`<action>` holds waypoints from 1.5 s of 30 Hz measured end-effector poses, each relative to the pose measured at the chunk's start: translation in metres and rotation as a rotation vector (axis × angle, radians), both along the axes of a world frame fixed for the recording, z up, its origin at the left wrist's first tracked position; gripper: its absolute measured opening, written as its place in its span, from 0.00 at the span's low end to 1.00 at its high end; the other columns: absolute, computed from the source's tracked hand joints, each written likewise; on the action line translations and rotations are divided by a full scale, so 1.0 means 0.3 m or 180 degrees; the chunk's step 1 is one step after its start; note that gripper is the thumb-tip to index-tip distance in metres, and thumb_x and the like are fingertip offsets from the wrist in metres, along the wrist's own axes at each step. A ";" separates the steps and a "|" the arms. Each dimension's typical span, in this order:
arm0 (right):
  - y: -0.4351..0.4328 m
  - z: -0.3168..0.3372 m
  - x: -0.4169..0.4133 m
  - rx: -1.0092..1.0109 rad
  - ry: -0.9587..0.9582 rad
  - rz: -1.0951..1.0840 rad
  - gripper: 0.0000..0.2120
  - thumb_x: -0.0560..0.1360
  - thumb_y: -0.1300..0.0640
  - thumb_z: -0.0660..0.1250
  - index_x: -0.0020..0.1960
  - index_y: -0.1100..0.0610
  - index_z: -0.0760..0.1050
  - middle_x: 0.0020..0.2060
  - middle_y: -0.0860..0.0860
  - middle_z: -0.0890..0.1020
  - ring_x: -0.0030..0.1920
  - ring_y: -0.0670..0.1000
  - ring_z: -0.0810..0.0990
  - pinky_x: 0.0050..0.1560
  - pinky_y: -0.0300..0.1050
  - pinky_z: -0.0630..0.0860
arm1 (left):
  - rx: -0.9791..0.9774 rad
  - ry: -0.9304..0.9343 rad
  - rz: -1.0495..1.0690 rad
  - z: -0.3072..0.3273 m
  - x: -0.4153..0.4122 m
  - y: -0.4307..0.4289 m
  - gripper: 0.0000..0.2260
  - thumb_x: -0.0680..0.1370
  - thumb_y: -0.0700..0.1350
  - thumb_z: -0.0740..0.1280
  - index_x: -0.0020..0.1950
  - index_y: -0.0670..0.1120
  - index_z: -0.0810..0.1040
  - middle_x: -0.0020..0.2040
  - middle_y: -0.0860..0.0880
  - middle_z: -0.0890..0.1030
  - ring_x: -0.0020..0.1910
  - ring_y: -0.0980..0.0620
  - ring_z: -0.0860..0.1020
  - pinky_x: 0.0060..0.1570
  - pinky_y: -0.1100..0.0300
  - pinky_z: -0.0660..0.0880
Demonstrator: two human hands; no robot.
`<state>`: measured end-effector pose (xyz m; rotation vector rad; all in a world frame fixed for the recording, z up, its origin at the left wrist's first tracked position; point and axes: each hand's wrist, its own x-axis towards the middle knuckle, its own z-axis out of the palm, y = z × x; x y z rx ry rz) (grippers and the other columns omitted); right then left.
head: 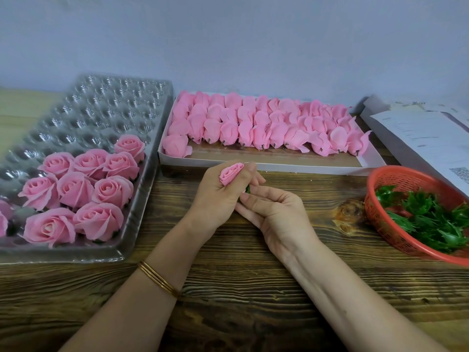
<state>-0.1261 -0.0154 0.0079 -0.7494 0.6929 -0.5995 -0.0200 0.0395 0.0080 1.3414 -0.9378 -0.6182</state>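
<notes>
Presently, the wooden tabletop [253,288] is carrying a clear blister tray [101,102], left of frame, holding finished roses [76,189]; a white box [279,167], upper centre, holding rows of petal buds [253,123]; and a red basket [378,217], right edge, holding green leaves [426,214]. At centre frame, the left hand [218,196] is gripping a pink rosebud [231,175] while the right hand [274,214] is pinching a green calyx [248,189] beneath it.
</notes>
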 end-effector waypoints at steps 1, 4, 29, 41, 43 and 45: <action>-0.002 0.002 -0.001 0.0016 -0.0001 0.0019 0.13 0.71 0.76 0.68 0.55 0.75 0.77 0.51 0.65 0.84 0.49 0.57 0.85 0.49 0.47 0.83 | 0.0006 0.0014 -0.0022 0.000 0.001 0.001 0.15 0.82 0.44 0.63 0.37 0.43 0.79 0.44 0.45 0.84 0.45 0.54 0.82 0.50 0.64 0.76; -0.003 0.006 -0.003 0.0005 -0.0054 0.0046 0.10 0.72 0.76 0.66 0.53 0.74 0.78 0.51 0.61 0.85 0.49 0.55 0.86 0.49 0.47 0.83 | -0.0006 0.0047 -0.0107 0.003 0.003 0.003 0.15 0.82 0.44 0.63 0.37 0.45 0.80 0.42 0.44 0.84 0.44 0.53 0.82 0.50 0.61 0.77; -0.008 0.014 -0.001 0.0521 -0.0415 0.0469 0.13 0.68 0.69 0.68 0.52 0.68 0.82 0.49 0.63 0.85 0.48 0.57 0.86 0.50 0.47 0.83 | -0.0063 0.1206 -0.0095 0.022 0.016 0.003 0.16 0.82 0.47 0.61 0.38 0.42 0.78 0.46 0.46 0.85 0.49 0.52 0.83 0.54 0.54 0.77; -0.010 0.013 0.004 0.0405 -0.0358 0.0284 0.17 0.63 0.73 0.69 0.51 0.68 0.81 0.45 0.62 0.85 0.45 0.56 0.86 0.48 0.46 0.83 | -0.0002 0.1145 -0.0112 0.034 0.008 0.009 0.18 0.81 0.49 0.62 0.34 0.49 0.81 0.46 0.46 0.86 0.50 0.50 0.83 0.58 0.52 0.77; -0.010 0.010 0.006 0.0363 -0.0389 0.0259 0.17 0.62 0.74 0.69 0.50 0.68 0.80 0.44 0.63 0.85 0.45 0.56 0.86 0.48 0.47 0.83 | -0.0001 0.1171 -0.0129 0.033 0.010 0.010 0.18 0.82 0.49 0.61 0.35 0.47 0.81 0.47 0.46 0.86 0.50 0.50 0.84 0.55 0.55 0.78; -0.008 0.008 0.008 0.0295 -0.0437 0.0250 0.15 0.61 0.75 0.68 0.48 0.67 0.80 0.42 0.62 0.85 0.44 0.56 0.86 0.48 0.47 0.84 | 0.0010 0.1223 -0.0147 0.034 0.012 0.009 0.18 0.83 0.48 0.61 0.37 0.46 0.81 0.47 0.45 0.86 0.49 0.51 0.84 0.52 0.56 0.78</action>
